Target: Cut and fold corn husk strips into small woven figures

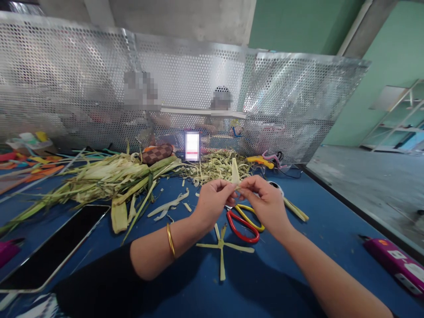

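Husk strip [235, 170], pale green: 1 piece, held up above the worktop [324, 212], in front of the shredded heap [212, 170].

Left hand [212, 201]: thumb and fingers [228, 190] closed in a pinch at the strip's lower end. Right hand [265, 201]: fingertips likewise pinched, close against the left; the exact split of grip between the 2 could not be told.

Work done, by judgement: 1 star-shaped piece [221, 243], 5 narrow arms meeting at a centre, lay flat on the worktop below the hands; means of joining not discernible. Work outstanding, by judgement: the strip in hand was separate from that piece, its shaping seemingly unfinished, and much of the husk pile [96, 176] at left looked unworked. Overall stage: apparently partway.

Adjacent: scissors [245, 222], 1 pair, 1 red and 1 yellow handle, lying under and between the hands; phone [56, 247], screen dark, at left; checked pouch [157, 153], brown, beside the pile.

Markings: magenta device [394, 265] at right, white characters reading "B-", remainder unclear; small orange mark on same, illegible. Lit screen [192, 145] at rear: content blurred, unreadable. Pouch: checked pattern, no legible brand. Phone: no writing visible.
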The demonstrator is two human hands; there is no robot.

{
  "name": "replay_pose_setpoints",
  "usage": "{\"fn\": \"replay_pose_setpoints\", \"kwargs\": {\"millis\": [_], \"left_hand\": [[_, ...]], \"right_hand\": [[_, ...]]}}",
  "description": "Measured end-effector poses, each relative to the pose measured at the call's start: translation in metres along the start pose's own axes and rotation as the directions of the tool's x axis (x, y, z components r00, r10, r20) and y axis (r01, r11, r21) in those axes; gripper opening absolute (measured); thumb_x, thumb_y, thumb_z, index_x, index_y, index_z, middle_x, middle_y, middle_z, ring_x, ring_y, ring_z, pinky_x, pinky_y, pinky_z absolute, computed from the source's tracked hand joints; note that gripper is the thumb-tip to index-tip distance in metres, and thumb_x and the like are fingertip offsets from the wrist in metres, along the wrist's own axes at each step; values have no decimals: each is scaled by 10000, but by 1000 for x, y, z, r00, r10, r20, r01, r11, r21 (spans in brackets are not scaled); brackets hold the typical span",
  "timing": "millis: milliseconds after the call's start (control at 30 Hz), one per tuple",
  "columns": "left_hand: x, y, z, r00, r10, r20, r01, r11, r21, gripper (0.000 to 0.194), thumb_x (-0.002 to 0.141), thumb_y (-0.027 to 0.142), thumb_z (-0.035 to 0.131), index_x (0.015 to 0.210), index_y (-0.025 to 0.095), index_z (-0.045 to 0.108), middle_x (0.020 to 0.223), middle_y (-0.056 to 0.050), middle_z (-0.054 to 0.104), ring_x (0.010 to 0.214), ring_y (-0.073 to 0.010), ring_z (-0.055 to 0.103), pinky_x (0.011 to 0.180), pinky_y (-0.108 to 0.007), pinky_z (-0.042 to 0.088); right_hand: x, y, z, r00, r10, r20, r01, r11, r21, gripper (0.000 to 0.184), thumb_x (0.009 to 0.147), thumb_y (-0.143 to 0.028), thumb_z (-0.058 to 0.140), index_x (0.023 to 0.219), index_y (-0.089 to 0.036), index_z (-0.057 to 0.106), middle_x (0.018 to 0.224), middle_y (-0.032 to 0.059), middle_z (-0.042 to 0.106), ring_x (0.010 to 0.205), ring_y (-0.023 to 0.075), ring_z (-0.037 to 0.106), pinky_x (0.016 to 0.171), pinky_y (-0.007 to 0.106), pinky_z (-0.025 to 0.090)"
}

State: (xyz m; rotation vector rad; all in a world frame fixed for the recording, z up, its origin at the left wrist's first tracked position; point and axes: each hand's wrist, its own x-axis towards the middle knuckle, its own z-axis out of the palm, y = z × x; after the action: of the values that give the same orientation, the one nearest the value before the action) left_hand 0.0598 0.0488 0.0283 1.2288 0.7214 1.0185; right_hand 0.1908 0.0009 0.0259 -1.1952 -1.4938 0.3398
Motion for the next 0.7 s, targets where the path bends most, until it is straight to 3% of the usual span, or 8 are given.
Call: {"fn": "replay_pose_setpoints", "kwargs": {"millis": [267,400,533,700], "left_hand": [[-3,3,1,982,-180,63,190,956,-225,125,720,200,657,653,127,582,604,12,550,507,-61,474,510,-201,429],[-2,6,-1,967,-238,89,252,944,-215,100,719,177,648,654,114,606,611,-5,564,532,-71,498,519,-205,420],[0,9,-3,976,-201,85,210,971,-117,70,708,165,661,681,125,610,623,-12,598,579,-91,541,547,-211,437],[1,6,-2,998,-22,57,22,1000,0,67,718,170,647,683,142,598,614,0,625,572,-99,567,569,-221,460]], "right_hand": [[-1,1,-3,974,-224,30,224,937,-267,118,868,-208,522,808,-225,623,809,23,663,760,170,610,706,289,469],[-1,2,-4,965,-261,27,258,923,-287,128,876,-190,511,790,-219,601,788,20,650,751,162,604,698,273,464],[0,3,-3,977,-211,18,207,940,-271,128,870,-200,514,762,-215,582,759,14,635,724,160,584,683,273,452],[-1,4,-1,998,-65,4,64,978,-199,113,854,-233,523,757,-203,571,738,11,616,703,157,567,665,277,443]]}}
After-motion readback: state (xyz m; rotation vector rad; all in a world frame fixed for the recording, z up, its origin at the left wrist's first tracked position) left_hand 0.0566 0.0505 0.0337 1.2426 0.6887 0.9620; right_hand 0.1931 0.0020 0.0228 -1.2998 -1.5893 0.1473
